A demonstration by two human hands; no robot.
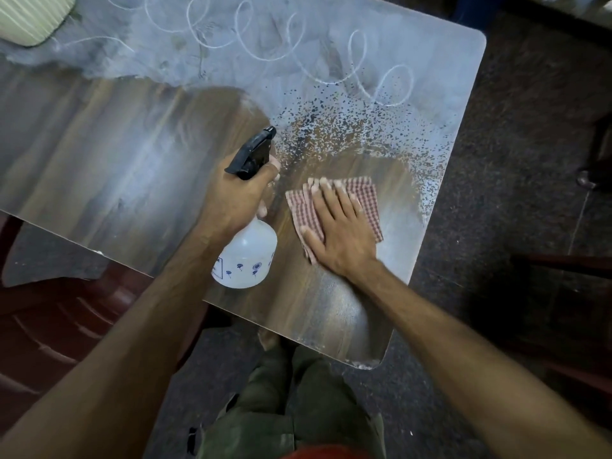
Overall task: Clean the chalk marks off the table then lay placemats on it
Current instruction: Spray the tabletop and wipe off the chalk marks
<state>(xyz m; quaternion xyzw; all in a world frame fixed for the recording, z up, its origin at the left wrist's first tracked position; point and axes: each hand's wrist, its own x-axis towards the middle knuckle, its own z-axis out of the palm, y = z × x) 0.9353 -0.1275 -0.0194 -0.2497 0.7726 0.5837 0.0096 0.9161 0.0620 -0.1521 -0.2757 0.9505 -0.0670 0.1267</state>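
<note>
A wooden table [99, 144] fills the view, its far half covered with white chalk loops [275, 44] and chalk smear. Spray droplets [347, 127] speckle the chalk near the right side. My left hand [231, 197] grips the neck of a white spray bottle [246, 256] with a black trigger head, held just above the table and pointing at the droplets. My right hand [337, 226] presses flat, fingers straight, on a folded red-and-white checked cloth [369, 200] lying on the wiped, wet wood near the table's right edge.
A ribbed cream-coloured object [29, 18] sits at the far left corner of the table. A dark red plastic chair [49, 326] stands at the near left. Dark floor [530, 160] surrounds the table; my legs are below its near edge.
</note>
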